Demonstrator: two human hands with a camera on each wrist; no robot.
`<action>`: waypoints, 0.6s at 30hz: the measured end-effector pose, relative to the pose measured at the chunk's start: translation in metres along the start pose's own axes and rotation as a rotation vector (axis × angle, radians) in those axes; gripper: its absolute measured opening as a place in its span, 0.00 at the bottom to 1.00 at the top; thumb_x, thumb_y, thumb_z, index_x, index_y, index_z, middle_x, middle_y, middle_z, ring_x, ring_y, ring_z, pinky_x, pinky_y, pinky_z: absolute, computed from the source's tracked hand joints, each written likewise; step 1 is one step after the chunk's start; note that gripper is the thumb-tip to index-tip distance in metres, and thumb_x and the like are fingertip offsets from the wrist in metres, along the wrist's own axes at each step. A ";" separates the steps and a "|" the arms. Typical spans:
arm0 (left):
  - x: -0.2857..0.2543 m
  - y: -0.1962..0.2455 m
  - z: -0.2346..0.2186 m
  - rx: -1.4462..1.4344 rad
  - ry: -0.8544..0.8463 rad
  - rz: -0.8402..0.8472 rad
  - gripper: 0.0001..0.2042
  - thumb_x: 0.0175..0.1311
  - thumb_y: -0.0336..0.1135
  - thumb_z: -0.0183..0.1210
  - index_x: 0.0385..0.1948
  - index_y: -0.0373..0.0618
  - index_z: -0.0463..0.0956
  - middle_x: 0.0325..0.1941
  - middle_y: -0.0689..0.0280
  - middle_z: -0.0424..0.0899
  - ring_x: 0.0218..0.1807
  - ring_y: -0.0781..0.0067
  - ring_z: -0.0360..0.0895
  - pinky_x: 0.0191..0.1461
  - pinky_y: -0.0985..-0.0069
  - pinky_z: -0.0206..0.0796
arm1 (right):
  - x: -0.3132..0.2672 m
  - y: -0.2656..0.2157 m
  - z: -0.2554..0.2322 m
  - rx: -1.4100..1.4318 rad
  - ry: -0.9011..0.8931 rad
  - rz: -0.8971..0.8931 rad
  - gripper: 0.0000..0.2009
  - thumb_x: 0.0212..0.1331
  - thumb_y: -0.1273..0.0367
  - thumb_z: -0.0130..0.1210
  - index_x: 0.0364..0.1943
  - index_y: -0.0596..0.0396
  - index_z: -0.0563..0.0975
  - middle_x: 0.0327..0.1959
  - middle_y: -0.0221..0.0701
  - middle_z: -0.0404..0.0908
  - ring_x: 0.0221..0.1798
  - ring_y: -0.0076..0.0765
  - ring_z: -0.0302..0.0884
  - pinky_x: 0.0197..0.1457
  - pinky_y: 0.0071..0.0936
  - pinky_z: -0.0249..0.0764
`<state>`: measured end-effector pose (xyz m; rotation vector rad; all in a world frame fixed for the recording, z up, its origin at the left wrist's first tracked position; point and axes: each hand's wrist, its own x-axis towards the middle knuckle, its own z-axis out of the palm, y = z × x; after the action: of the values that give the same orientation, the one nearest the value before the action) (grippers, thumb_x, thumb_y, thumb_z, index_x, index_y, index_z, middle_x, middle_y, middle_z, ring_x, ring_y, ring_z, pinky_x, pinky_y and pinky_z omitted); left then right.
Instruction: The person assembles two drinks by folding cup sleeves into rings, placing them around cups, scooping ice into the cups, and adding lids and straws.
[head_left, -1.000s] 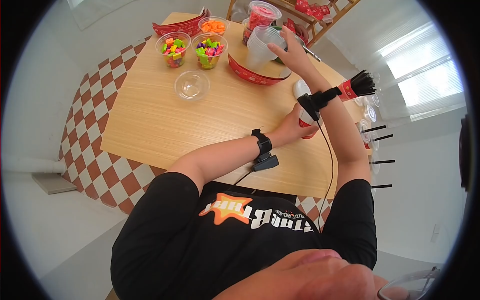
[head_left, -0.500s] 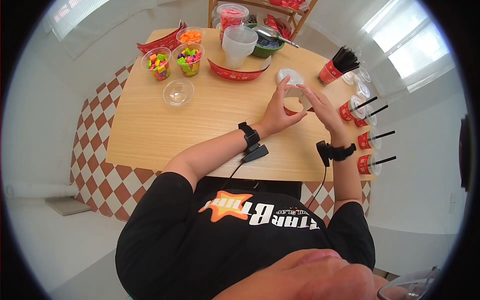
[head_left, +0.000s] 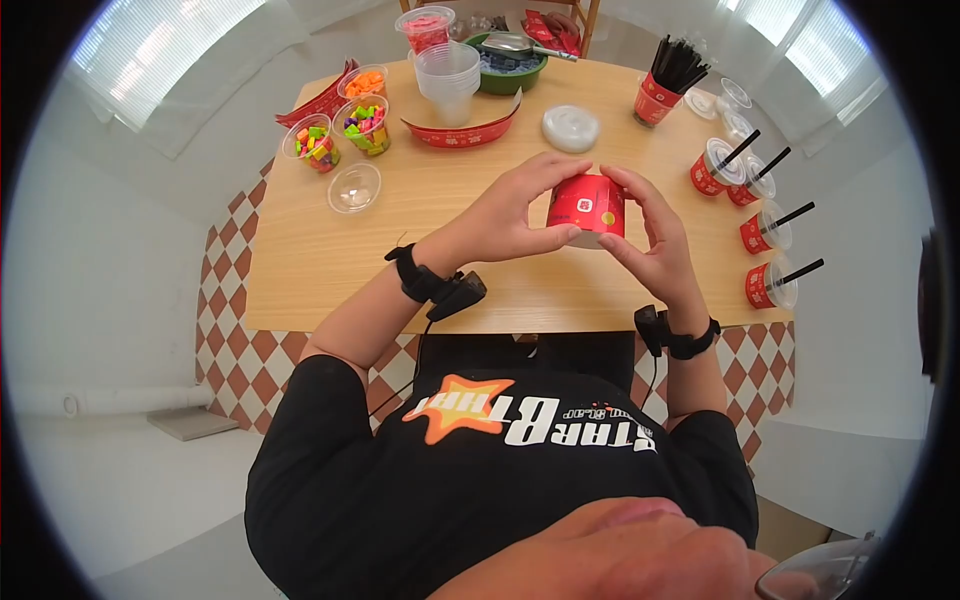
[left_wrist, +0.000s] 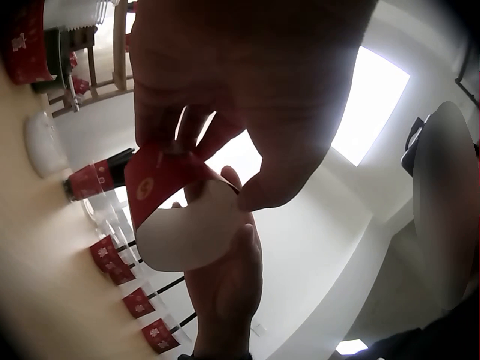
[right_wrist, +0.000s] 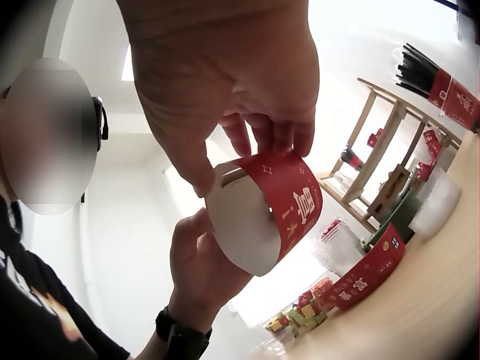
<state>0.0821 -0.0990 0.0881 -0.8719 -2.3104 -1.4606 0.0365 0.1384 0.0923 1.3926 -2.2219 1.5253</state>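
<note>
A red printed paper cup sleeve [head_left: 588, 204], formed into a ring with a plain white inside, is held above the table near the person's chest. My left hand [head_left: 505, 212] pinches its left side between thumb and fingers. From the other side my right hand [head_left: 655, 232] grips it the same way. Both thumbs sit at the lower edge in the head view. The sleeve's white inside faces the left wrist camera, and its printed outside curves away in the right wrist view [right_wrist: 289, 195]. Just beyond the hands lies a stack of clear lids [head_left: 571, 128].
Cups with red sleeves and black straws [head_left: 768, 285] line the right edge. Behind them stands a holder of black straws [head_left: 657, 98]. Further back are a green bowl [head_left: 520, 78] with a scoop, stacked plastic cups [head_left: 447, 80], a flat sleeve stack [head_left: 458, 133], and cups of coloured pieces [head_left: 366, 128].
The right hand has come back from the stacked cups to join the left on the sleeve. The sleeve was opened into a ring, then turned so its red outside faces up.
</note>
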 end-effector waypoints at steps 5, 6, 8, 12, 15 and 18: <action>-0.004 0.016 -0.014 0.125 -0.103 0.034 0.33 0.52 0.34 0.67 0.64 0.41 0.70 0.58 0.55 0.74 0.59 0.58 0.73 0.64 0.66 0.66 | 0.000 -0.017 0.001 -0.034 -0.030 -0.049 0.34 0.50 0.71 0.70 0.65 0.57 0.69 0.61 0.40 0.75 0.64 0.43 0.72 0.68 0.35 0.67; -0.005 0.017 -0.015 0.163 -0.101 0.062 0.34 0.50 0.33 0.68 0.64 0.40 0.70 0.57 0.55 0.74 0.59 0.57 0.73 0.63 0.66 0.66 | 0.000 -0.019 0.001 -0.042 -0.038 -0.064 0.34 0.50 0.72 0.70 0.64 0.56 0.69 0.61 0.40 0.75 0.64 0.43 0.72 0.67 0.35 0.68; -0.009 0.022 -0.011 0.203 -0.073 0.064 0.34 0.49 0.33 0.69 0.63 0.40 0.70 0.57 0.55 0.73 0.58 0.57 0.73 0.63 0.66 0.67 | -0.001 -0.020 0.001 -0.036 -0.031 -0.050 0.34 0.49 0.72 0.70 0.64 0.56 0.69 0.61 0.39 0.75 0.63 0.42 0.73 0.67 0.34 0.68; -0.011 0.035 -0.012 0.245 -0.014 0.029 0.33 0.47 0.33 0.71 0.60 0.40 0.71 0.56 0.56 0.72 0.58 0.58 0.73 0.61 0.68 0.69 | -0.002 -0.020 0.004 -0.047 -0.002 -0.067 0.35 0.48 0.71 0.71 0.63 0.56 0.69 0.59 0.38 0.75 0.59 0.41 0.75 0.64 0.34 0.70; -0.014 0.034 -0.010 0.205 0.015 -0.012 0.33 0.46 0.34 0.71 0.59 0.40 0.71 0.56 0.56 0.72 0.57 0.60 0.73 0.62 0.68 0.69 | -0.002 -0.025 0.007 -0.029 0.028 -0.042 0.35 0.47 0.69 0.72 0.62 0.56 0.70 0.57 0.39 0.75 0.57 0.42 0.75 0.62 0.34 0.71; -0.017 0.038 -0.006 0.184 0.051 -0.102 0.33 0.48 0.35 0.72 0.59 0.40 0.70 0.57 0.58 0.71 0.57 0.64 0.73 0.62 0.68 0.69 | -0.005 -0.026 0.015 -0.074 0.083 -0.026 0.34 0.46 0.68 0.72 0.62 0.57 0.71 0.57 0.40 0.73 0.58 0.43 0.73 0.61 0.34 0.71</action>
<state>0.1182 -0.0980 0.1096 -0.6675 -2.4355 -1.2664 0.0643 0.1272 0.1002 1.3073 -2.1792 1.4493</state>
